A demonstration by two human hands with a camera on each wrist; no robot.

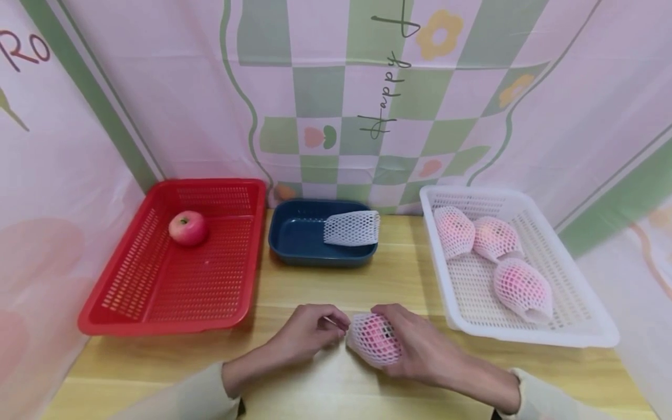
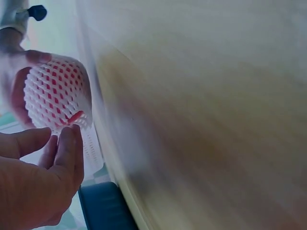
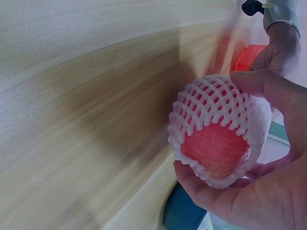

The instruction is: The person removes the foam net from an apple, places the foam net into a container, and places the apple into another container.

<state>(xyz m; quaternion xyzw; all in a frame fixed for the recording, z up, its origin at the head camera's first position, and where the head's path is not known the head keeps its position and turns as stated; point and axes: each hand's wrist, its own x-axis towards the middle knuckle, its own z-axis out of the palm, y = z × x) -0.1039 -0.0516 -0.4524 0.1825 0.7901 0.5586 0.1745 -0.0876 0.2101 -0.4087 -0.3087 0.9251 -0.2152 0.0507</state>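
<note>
My right hand [image 1: 420, 344] grips an apple [image 3: 216, 148] wrapped in a white foam net [image 3: 211, 103], low over the table's front. Its thumb lies on one side and its fingers curl round the other. Through the net's open end a patch of pink-red skin shows in the right wrist view. My left hand [image 1: 307, 332] is beside the net's left end. Its fingertips [image 2: 76, 130] are right at the net's edge, and a gap shows between thumb and fingers.
A red basket [image 1: 244, 315] at left holds one bare apple [image 1: 188, 228]. In the dark blue tray [image 1: 296, 256] at the back middle lies a flat foam net [image 1: 352, 228]. The white basket [image 1: 530, 335] at right contains several net-wrapped apples [image 1: 522, 289]. A patterned cloth hangs behind.
</note>
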